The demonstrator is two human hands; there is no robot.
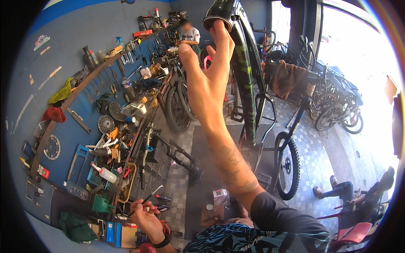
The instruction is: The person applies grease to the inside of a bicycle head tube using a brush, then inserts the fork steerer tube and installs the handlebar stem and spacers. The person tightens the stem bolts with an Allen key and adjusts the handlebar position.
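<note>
At open end of bike frame (244,69): right hand (208,76)

yellow cloth (61,91) upper L, red cloth (54,114) just below, blue hacksaw (82,150) mid-L, white squeeze btl (109,174) w/ red tip lower L, brown towel (289,79) upper R, parked bikes (329,117) far R, co-worker (191,35) top ctr

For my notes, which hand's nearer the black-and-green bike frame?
Right: your right hand is at the upper end of the bike frame; your left hand is apart, lower left in view.
</note>
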